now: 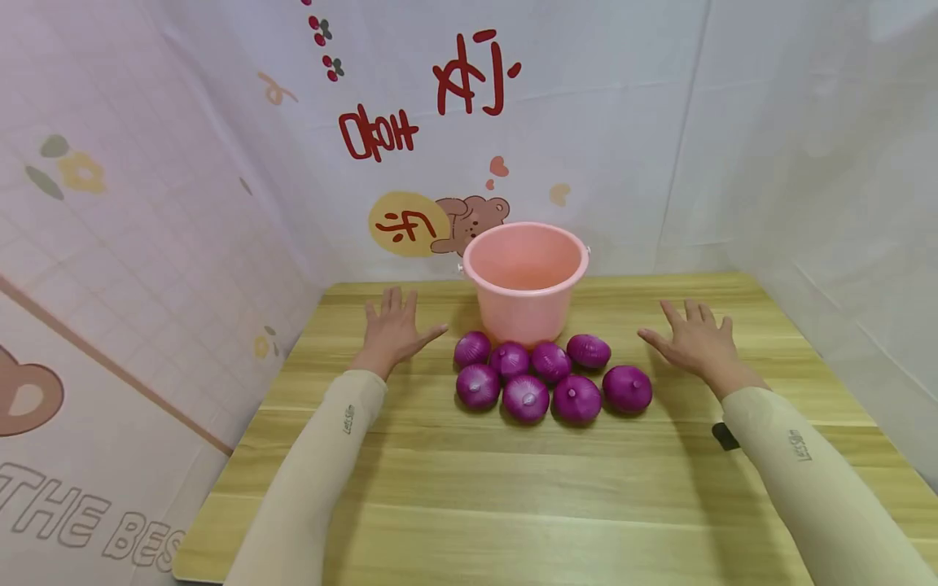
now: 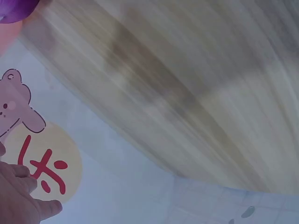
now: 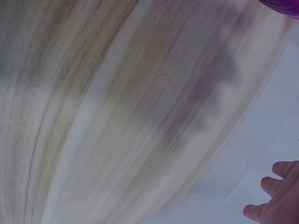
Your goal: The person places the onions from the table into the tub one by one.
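Several purple onions lie in two rough rows on the wooden table, in front of a pink bucket. The bucket stands upright, and the part of its inside that shows holds nothing. To the left of the onions is my left hand, its fingers spread and holding nothing. My right hand is spread likewise to the right of the rightmost onion, apart from it. In the left wrist view part of an onion shows at the top corner; the right wrist view also catches an onion edge.
The wooden table reaches back to a white printed cloth hanging behind the bucket. Cloth also hangs along the left and right sides. A small black object shows beside the right sleeve cuff.
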A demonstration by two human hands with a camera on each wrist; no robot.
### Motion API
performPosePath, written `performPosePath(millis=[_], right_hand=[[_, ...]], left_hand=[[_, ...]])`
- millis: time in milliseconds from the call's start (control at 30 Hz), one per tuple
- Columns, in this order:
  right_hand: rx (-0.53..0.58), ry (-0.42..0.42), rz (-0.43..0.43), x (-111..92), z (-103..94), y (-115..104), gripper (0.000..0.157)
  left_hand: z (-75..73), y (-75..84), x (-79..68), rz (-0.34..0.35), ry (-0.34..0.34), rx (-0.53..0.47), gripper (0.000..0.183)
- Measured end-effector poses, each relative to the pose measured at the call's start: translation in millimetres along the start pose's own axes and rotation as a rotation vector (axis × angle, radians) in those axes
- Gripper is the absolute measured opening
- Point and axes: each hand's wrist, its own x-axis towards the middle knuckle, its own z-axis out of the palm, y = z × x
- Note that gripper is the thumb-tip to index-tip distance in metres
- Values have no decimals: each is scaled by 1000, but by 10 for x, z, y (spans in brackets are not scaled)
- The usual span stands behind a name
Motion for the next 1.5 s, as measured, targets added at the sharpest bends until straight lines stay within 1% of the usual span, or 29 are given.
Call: performPosePath(millis=[167, 400, 633, 833, 967, 1133, 1367, 1500], right_hand=[[15, -1, -4, -8, -9, 0, 94], [9, -7, -16, 7, -29, -20, 93], [-9, -3, -32, 18, -43, -41, 92], [-16, 1, -52, 29, -41, -45, 92], [-9, 17, -58, 46, -37, -54, 91], [-21, 17, -71, 58, -41, -73, 90], [-29, 14, -90, 76, -24, -91, 89], [-30, 2, -98, 90, -11, -115, 88]], left_hand=[[-49, 50, 32, 6, 13, -4, 102], [-150, 149, 98, 24, 26, 25, 108], [-240, 263, 168, 36, 39, -26, 107], [-301, 338, 239, 59, 61, -42, 110], [-359, 413, 275, 79, 78, -69, 104], [-423, 517, 300, 110, 96, -111, 98], [-449, 643, 342, 148, 120, -154, 101], [-441, 713, 374, 158, 133, -179, 100]])
